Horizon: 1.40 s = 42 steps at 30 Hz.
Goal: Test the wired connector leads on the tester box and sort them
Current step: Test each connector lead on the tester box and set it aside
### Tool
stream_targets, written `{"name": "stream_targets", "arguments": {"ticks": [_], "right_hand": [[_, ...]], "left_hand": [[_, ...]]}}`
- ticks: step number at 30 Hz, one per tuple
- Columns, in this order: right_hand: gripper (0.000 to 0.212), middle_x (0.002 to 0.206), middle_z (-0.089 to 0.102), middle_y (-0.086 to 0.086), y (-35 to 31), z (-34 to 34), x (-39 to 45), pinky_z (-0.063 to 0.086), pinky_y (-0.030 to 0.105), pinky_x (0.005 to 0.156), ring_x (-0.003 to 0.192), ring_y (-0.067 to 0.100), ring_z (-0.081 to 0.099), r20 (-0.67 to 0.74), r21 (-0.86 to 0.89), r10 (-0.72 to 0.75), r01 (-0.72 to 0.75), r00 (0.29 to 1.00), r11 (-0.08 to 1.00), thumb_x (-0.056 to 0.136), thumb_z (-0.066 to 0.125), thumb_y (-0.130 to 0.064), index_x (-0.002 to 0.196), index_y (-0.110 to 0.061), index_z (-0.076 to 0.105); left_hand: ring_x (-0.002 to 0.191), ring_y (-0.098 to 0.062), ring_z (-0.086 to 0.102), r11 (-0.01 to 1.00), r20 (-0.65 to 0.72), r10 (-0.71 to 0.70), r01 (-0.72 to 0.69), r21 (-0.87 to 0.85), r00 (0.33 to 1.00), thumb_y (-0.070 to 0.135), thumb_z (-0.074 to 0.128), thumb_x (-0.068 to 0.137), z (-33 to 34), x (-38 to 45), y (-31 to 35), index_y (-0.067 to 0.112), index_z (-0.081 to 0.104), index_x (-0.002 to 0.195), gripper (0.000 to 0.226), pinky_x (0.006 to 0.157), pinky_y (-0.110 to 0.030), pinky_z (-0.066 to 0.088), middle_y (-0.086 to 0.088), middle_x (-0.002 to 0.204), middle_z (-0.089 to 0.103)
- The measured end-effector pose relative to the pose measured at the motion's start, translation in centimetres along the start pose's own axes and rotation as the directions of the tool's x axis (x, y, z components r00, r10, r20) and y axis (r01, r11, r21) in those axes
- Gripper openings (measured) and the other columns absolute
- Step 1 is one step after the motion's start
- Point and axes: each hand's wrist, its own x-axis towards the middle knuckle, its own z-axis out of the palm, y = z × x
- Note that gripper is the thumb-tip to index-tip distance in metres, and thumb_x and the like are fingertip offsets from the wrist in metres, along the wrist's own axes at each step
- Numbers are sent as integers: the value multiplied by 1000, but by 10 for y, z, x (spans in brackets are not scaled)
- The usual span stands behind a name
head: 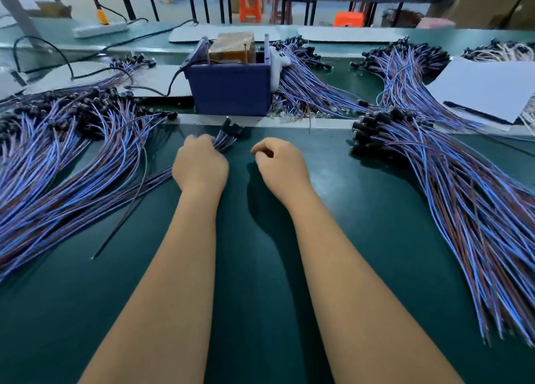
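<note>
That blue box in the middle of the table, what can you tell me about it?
The blue box looks like plastic, open on top, standing upright on the green table just beyond both hands, which do not touch it. Inside sits a brownish block with thin metal rods. A black cable leaves its left side. A pile of blue wires lies against its right side.

Left hand [199, 163] clenched (right hand [279, 166] loosely curled)
</note>
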Motion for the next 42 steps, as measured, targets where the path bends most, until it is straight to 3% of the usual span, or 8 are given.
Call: {"name": "stream_targets", "arguments": {"ticks": [4, 9, 14, 20, 26, 35, 38, 42], "right_hand": [[35, 99, 62, 3, -2, 1, 0, 44, 33, 77, 89, 25, 57, -61, 30, 13, -11, 998, 999, 86, 52, -8, 119, -19, 50], [40, 94, 59, 3, 2, -6, -5, 44, 33, 70, 81, 20, 56, -210, 128, 64, -38, 976, 991, 88, 50, -7, 126, -21, 49], [25, 95, 61, 1, 1, -9, -7, 48, 34, 75, 86, 22, 58, -175, 155, 80, -53, 981, 987, 90, 49, -8, 110, -18, 60], [20, 92, 64, 0, 0, -6, -8, 42, 29, 69, 81, 20, 56, -166, 121, 54, -34, 985, 992, 90, 49, -9, 101, -19, 63], [19, 77, 58, -8, 0, -6, -8, 38, 26, 65, 75, 15, 53, -176, 156, 73, -45, 982, 987, 89, 49, -8, 94, -18, 64], [18, 75, 63, -7, -4, -6, -11, 47, 32, 69, 77, 17, 58, -174, 150, 12, 14, 985, 989, 88, 49, -10, 87, -18, 65], [19, 76, 69, 6, -7, -6, -13, 55, 42, 68, 70, 24, 64, -96, 209, 2, 18, 995, 978, 88, 47, -7, 83, -14, 64], [24, 76, 67, 16, -18, -7, -14, 57, 32, 58, 60, 22, 65, 224, 671, 84, -216, 971, 709, 101, 40, -11, 90, -8, 60]], "left_hand": [[108, -23, 57, 959, 1, 209, -204, -194, 978, 17, 54, 96, 5, -3, -2, 24, 71, 115, 27, 78, -28, 37, 0, 116, 63], [91, -15, 60, 922, -73, 116, -135, -362, 990, 15, 56, 94, 2, -4, -4, 22, 74, 101, 21, 78, -23, 40, 3, 106, 71], [90, -10, 55, 931, -23, 200, -197, -308, 980, 23, 64, 91, 4, -7, -2, 23, 70, 115, 25, 81, -23, 39, 5, 106, 66], [103, -18, 59, 941, -69, 134, -149, -305, 989, 17, 57, 92, 1, -8, 0, 20, 72, 104, 19, 80, -24, 38, 0, 110, 68], [113, -22, 57, 950, 56, 232, -214, -227, 971, 19, 62, 88, 4, -11, 5, 19, 65, 125, 37, 92, -31, 45, -3, 121, 60], [92, -10, 57, 906, 31, 155, -129, -402, 987, 15, 71, 82, 4, -10, 2, 23, 67, 96, 16, 76, -23, 38, 10, 99, 66], [88, -7, 62, 762, -118, 151, -192, -618, 981, 9, 67, 85, -4, -11, 8, 18, 65, 96, 15, 81, -23, 48, 9, 91, 67], [80, -8, 62, 123, -83, 205, -110, -986, 975, -2, 58, 86, -24, -11, 16, 12, 64, 96, 18, 77, -19, 48, -1, 89, 68]]}}
